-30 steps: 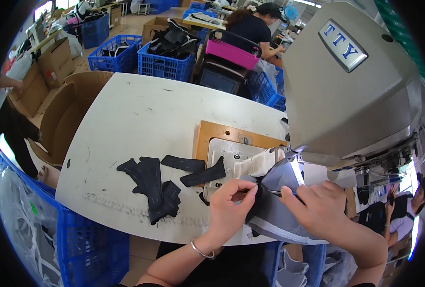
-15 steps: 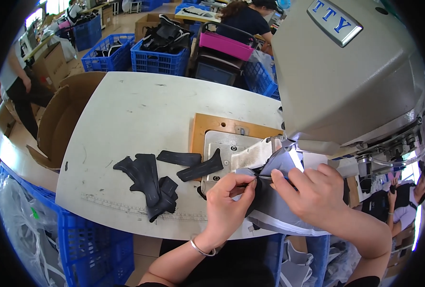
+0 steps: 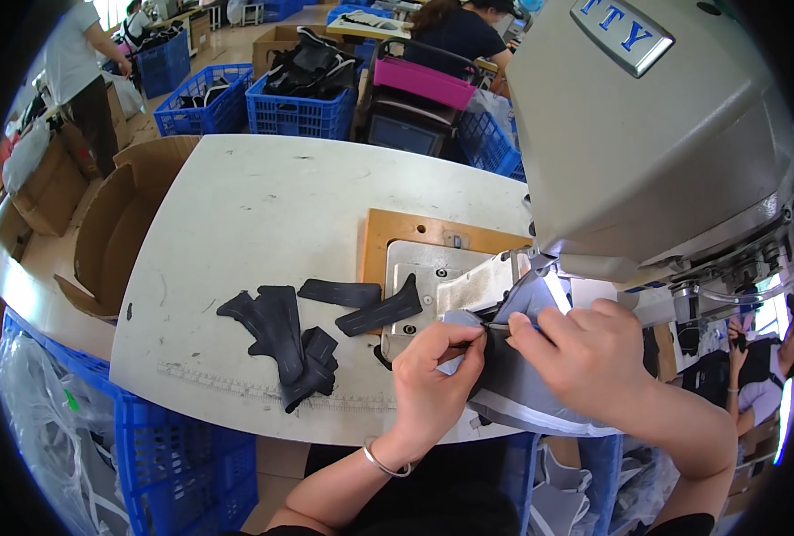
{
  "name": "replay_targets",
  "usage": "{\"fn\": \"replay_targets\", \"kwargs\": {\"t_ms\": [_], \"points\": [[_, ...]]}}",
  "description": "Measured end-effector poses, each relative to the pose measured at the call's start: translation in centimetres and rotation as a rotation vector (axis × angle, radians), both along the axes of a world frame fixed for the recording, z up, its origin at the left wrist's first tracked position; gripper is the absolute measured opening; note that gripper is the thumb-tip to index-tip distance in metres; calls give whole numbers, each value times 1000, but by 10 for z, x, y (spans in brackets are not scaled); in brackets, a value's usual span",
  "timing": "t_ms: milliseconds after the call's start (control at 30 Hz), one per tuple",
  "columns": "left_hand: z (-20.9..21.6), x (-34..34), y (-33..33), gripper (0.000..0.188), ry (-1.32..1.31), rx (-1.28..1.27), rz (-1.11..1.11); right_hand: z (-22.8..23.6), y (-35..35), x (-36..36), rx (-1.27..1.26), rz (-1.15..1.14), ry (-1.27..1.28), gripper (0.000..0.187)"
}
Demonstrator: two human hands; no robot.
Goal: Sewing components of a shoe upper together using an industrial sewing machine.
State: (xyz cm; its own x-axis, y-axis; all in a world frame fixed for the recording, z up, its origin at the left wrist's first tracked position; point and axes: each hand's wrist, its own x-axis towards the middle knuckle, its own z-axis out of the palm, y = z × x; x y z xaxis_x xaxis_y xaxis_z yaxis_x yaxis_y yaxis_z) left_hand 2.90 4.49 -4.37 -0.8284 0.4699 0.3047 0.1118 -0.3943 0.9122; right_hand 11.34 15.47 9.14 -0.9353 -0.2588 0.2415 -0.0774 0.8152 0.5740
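A grey fabric piece (image 3: 540, 393) with a pale edge strip lies under the head of a beige sewing machine (image 3: 656, 152). My left hand (image 3: 437, 380), a bangle on its wrist, pinches the fabric's dark edge between thumb and fingertips. Just to its right, my right hand (image 3: 584, 353) grips the same fabric with thumb and bent fingers close to the needle area. The exact spot under the fingertips is hidden. Left of the hands, several dark fabric strips (image 3: 276, 330) lie on the white table (image 3: 236, 205), some overlapping in a pile.
A wooden board (image 3: 388, 230) with a metal plate surrounds the sewing area. An open cardboard box (image 3: 115, 241) stands by the table's left edge. Blue crates (image 3: 298, 114) sit beyond the far edge, and another blue crate (image 3: 182, 469) is below at left. Other people work in the background.
Both hands stay on the fabric, with only a slight shift at the fingertips. The whole view has moved slightly. At the far left, a standing person shows higher up and farther right.
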Motion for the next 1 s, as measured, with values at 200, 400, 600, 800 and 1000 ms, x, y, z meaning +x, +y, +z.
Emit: {"fn": "replay_targets", "kwargs": {"t_ms": [200, 400, 600, 800, 1000], "points": [[-1, 0, -3, 8, -87, -13, -98, -3, 3, 6, -71, -25, 15, 12], [-7, 1, 1, 9, 72, 9, 18, -2, -3, 2, -47, -97, 2, 25], [-4, -1, -1, 9, 25, 8, -4, -5, 6, 7, -262, -76, 63, 18], [0, 2, -2, 7, -43, -1, -35, -8, 8, 10, -242, -61, 77, 21], [4, 0, -2, 7, -323, 48, -163, -11, 7, 12, -58, -13, 116, 24]]}}
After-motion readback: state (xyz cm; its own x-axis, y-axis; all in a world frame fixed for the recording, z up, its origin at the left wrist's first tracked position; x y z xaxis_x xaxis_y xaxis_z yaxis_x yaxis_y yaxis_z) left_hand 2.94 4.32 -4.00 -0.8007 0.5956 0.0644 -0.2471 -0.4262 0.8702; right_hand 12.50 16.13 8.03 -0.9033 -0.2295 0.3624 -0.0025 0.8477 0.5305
